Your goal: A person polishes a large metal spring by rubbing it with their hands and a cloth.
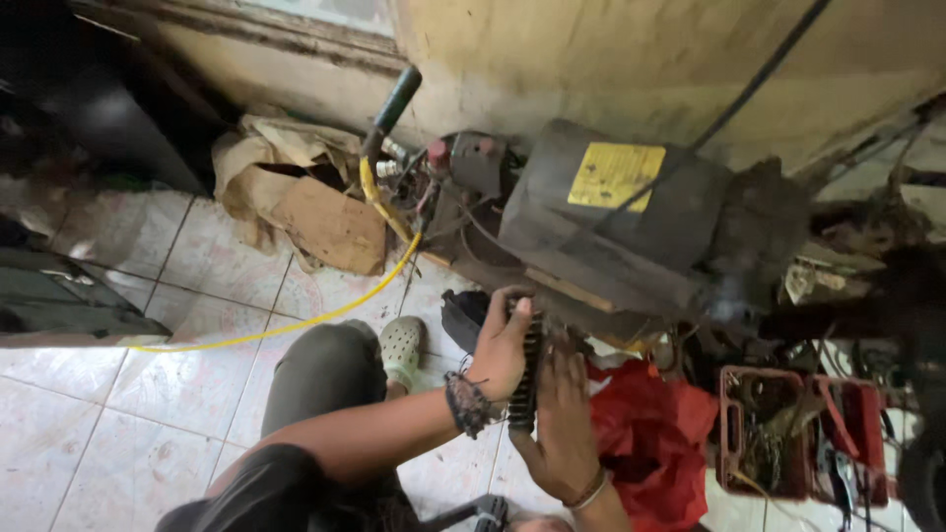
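Both hands clasp a black ribbed part [527, 379] below the motor [611, 222]: left hand [501, 347] gripping, right hand [564, 419] pressed flat.

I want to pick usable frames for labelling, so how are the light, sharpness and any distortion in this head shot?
Head view: soft, dim indoor light, no hard glare; the left hand and right hand on the black ribbed part are slightly motion-soft; the grey motor is readable, its yellow label brightest; the top left and right edges sink into dark shadow; wide-angle bending shows at the margins.
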